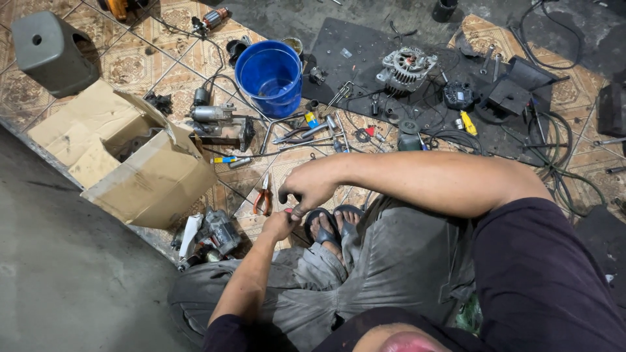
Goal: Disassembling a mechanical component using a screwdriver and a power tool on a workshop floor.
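Cardboard box (pixel 140 171) sits open on the tiled floor (pixel 130 62), pliers (pixel 263 193) lie just right of it. Left hand (pixel 279 225), fingers clenched on a small red-tipped part (pixel 289 210); right hand (pixel 310 189) pinches the same part from above. Blue bucket (pixel 270 77) and alternator (pixel 406 68) beyond.

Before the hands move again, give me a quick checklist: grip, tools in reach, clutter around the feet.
1. Both hands on the work: left hand and right hand meet over a small part; ok.
2. What the small part is: hidden by the fingers; cannot tell.
3. Orange-handled pliers within reach on the patterned tile floor: ok.
4. Blue plastic bucket upright, apart from the hands: ok.
5. Floor near the sandalled feet free of loose parts: not ok.
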